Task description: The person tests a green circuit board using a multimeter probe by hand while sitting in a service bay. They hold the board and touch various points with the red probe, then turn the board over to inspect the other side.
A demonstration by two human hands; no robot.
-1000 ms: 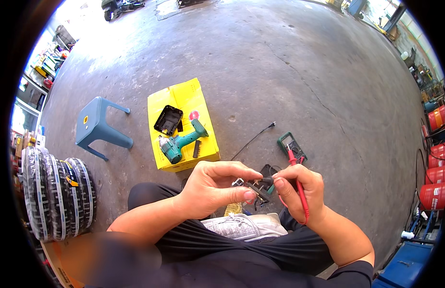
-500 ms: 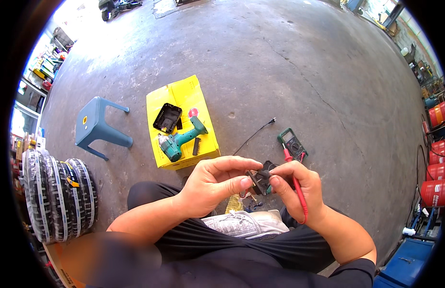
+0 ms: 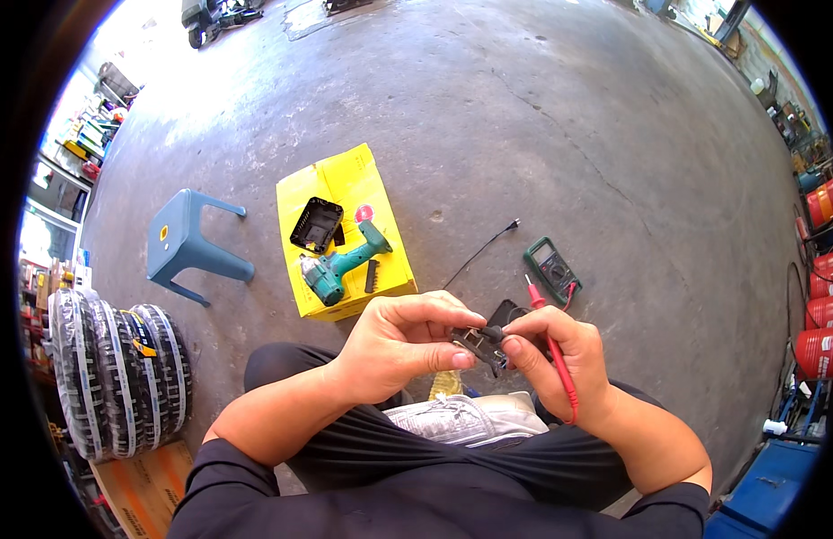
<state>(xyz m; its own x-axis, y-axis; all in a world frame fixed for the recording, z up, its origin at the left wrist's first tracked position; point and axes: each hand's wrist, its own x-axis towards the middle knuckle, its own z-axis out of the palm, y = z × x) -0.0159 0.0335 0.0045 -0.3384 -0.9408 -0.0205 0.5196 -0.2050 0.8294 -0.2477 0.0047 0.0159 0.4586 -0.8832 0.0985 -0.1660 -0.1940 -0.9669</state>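
Observation:
Between my hands is a small dark circuit board (image 3: 475,342) with metal contacts, tilted above my lap. My left hand (image 3: 400,346) grips its left edge, thumb below and fingers above. My right hand (image 3: 560,352) pinches a thick black cord sleeve (image 3: 494,332) at the board's right side. That same hand also holds a red test probe (image 3: 561,370), its tip pointing up and away from the board. A black casing piece (image 3: 504,313) shows just behind the board, partly hidden by my fingers. Beyond my right hand lies a green-edged multimeter (image 3: 553,269) on the floor.
A yellow box (image 3: 334,171) carries a teal power tool (image 3: 327,277), an open black shell (image 3: 316,225) and a small black strip (image 3: 372,276). A plugged cord (image 3: 497,237) lies on the floor. Left are a blue stool (image 3: 177,235) and wrapped tyres (image 3: 120,377); red drums (image 3: 821,350) stand right.
The circuit board has turned flatter between my fingers, so its contacts show. The black casing piece behind it is more exposed. My view has shifted slightly; both hands keep their grip.

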